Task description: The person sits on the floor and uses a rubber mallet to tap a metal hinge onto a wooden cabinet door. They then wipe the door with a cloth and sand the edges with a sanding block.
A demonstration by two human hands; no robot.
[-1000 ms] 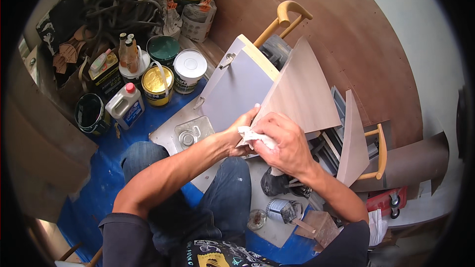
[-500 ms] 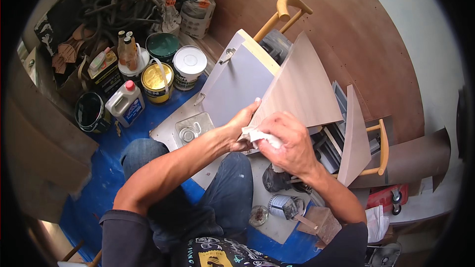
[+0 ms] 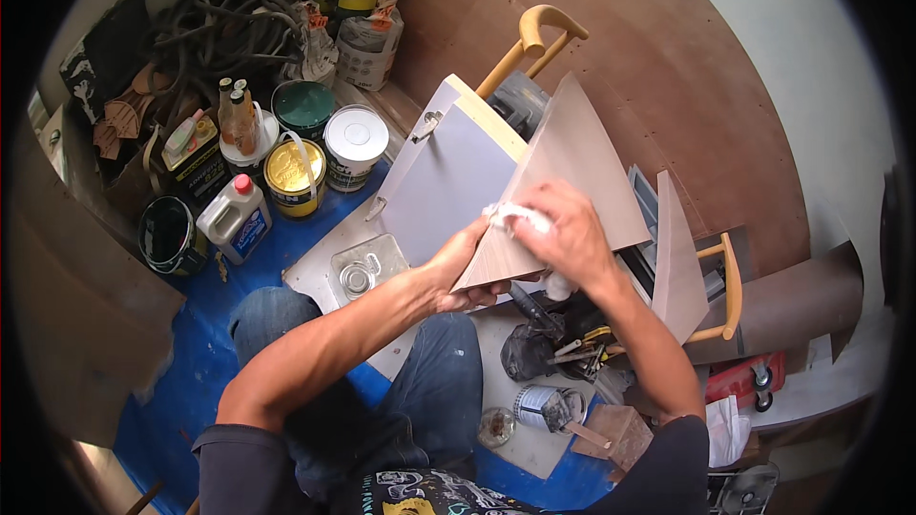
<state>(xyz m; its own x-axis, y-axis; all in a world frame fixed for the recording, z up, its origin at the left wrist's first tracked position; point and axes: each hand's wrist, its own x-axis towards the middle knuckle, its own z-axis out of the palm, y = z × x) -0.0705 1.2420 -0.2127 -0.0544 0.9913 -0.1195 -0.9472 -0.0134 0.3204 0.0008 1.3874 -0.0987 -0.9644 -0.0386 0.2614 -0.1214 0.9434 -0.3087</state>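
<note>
My left hand (image 3: 462, 265) grips the near corner of a pale wood-grain panel (image 3: 580, 170). Its thumb lies along the left edge and its fingers curl underneath. My right hand (image 3: 571, 234) is closed round a crumpled white cloth (image 3: 520, 216), pressed against the panel's left edge just above my left hand. The panel is tilted and narrows toward me. Behind it stands a grey-white door panel (image 3: 444, 167) with metal hinges on its left side. Another narrow wood-grain piece (image 3: 676, 257) leans to the right.
Paint buckets (image 3: 356, 146), a white jug (image 3: 234, 219) and bottles (image 3: 243, 119) crowd the left on a blue sheet (image 3: 205, 343). A clear plastic tray (image 3: 370, 265) lies near my knee. An open tin (image 3: 549, 407), glass jar (image 3: 496, 427) and wooden block (image 3: 615, 434) are at lower right.
My right hand and the cloth have moved up along the panel's edge, away from the near corner. That corner, covered before, now shows. The whole view has shifted slightly.
</note>
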